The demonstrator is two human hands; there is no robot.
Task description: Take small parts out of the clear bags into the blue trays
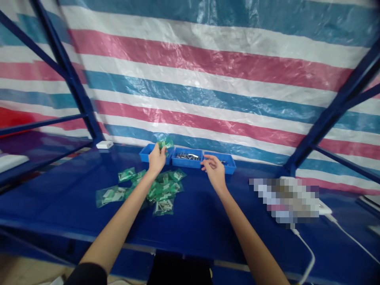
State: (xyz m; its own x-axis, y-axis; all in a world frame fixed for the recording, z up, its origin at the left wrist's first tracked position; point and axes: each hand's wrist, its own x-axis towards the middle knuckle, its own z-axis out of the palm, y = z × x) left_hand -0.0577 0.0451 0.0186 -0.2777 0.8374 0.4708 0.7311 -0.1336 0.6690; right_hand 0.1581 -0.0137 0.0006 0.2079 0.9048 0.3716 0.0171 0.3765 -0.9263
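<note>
We are pinching a small green bag (165,143) in our left hand (156,159), over the left blue tray (146,155). Our right hand (214,169) is hovering loosely open before the right tray (229,165). More bags (162,190) are lying on the table (208,213).

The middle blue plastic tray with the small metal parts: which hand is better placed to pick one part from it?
Probably the right hand: empty, fingers open, beside the middle blue plastic tray. The left hand holds a small green plastic bag.

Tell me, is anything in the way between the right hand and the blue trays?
Nothing visible. The right hand hovers just before the right tray. The left hand holds a green bag over the left tray.
</note>
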